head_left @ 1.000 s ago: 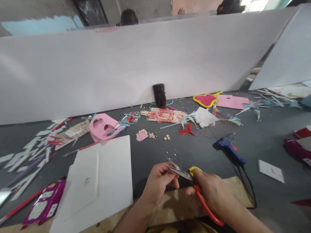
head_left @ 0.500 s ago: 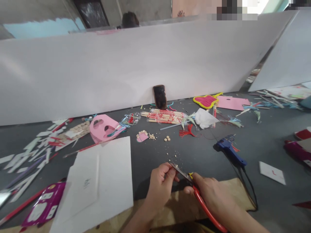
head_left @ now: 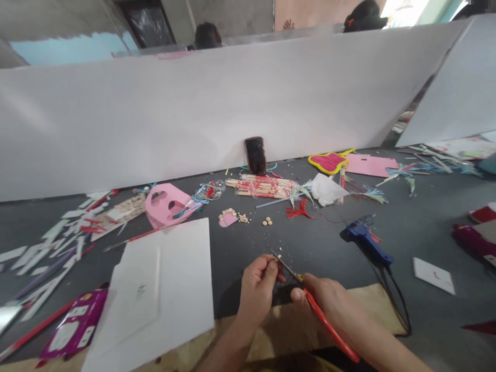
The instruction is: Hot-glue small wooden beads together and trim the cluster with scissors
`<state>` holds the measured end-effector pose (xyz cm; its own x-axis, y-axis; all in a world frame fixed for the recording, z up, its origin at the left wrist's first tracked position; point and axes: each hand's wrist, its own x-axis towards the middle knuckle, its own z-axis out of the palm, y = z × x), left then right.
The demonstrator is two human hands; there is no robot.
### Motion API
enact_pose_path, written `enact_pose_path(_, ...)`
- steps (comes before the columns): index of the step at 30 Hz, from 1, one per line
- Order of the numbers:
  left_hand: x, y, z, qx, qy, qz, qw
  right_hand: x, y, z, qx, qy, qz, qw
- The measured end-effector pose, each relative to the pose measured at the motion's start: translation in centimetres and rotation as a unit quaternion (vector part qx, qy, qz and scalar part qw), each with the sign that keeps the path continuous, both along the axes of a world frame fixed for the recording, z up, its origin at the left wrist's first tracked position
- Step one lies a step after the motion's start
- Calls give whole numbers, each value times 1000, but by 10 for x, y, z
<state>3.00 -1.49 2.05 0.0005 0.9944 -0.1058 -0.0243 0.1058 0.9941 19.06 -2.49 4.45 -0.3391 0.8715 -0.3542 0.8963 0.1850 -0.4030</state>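
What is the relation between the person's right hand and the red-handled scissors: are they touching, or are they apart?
Touching. The head view shows it plainly: the right hand is closed around the handle end of the red-handled scissors.

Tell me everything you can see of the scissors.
The scissors have slim grey, metal-looking blades and a long red handle; some yellow shows near the pivot. The right hand grips the handle, hiding part of it. The blades look shut or nearly so, pointing forward and leftward beside the left hand; contact with its fingers is unclear.
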Motion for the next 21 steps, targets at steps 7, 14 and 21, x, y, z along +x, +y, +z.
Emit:
enact_pose_path(7, -24, -1, 7, -15, 42, 39, 998, 21, 19, -3, 146, -111, -41, 982)
enact_pose_path(14, -16, -9, 6, -104, -73, -105, 986, 29, 27, -24, 190, -83, -39, 977)
enact_pose_path(21, 18, -26, -13, -182, -198, -187, 945, 35, 29, -22, 178, -58, -28, 982)
